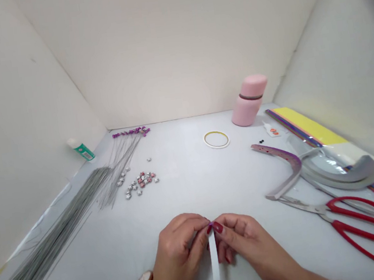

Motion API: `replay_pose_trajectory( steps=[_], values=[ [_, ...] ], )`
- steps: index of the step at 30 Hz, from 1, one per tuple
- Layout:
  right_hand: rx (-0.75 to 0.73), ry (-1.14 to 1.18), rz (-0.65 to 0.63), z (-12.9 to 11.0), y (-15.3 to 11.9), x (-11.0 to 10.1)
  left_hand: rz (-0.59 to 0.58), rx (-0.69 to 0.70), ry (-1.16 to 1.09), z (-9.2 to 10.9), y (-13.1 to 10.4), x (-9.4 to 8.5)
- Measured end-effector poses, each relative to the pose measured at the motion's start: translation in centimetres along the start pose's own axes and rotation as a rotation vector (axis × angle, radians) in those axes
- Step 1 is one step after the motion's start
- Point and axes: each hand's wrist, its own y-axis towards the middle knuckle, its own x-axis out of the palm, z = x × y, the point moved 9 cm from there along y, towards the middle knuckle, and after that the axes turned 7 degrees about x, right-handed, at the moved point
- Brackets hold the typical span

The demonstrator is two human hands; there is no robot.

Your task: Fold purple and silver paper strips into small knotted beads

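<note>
Evidently, the work is centred at the near edge of the pale grey surface [192, 183], where a narrow white paper-like strip [215, 265] is held upright between the two bare hands. Its upper end, where a small purple bit is seen, is pinched between the thumb and fingers of the left hand [185, 241], and the same end is pinched from the other side by the thumb and fingers of the right hand [244, 238]. Each grip is thus pressed together on the strip; what is formed inside the fingertips is too covered to be told. Below the hands, a long flat length is left unworked, so this piece is judged to be only begun.

Farther left, a loose group of small silver and pink stars [145, 179] is scattered, apparently finished. Beyond them, small purple pieces [131, 132] are seen at the far ends of thin grey stems, and these too seem completed. Beside them, a thick bundle of bare grey wires [61, 234] is laid along the left side, seemingly unused.

On the right, curved purple-and-silver strips [295, 164] are laid near red-handled metal scissors [320, 209]; more material is therefore judged to be left.
</note>
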Motion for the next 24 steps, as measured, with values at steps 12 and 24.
replay_pose_trajectory(
  steps=[12, 24],
  values=[
    [0.031, 0.087, 0.024, 0.1, 0.2, -0.5, -0.036, -0.427, -0.398, -4.1, -1.0, 1.9],
    [0.068, 0.152, 0.037, 0.7, 0.2, -0.4, -0.055, -0.506, -0.686, -3.2, -1.0, 3.0]
  ],
)
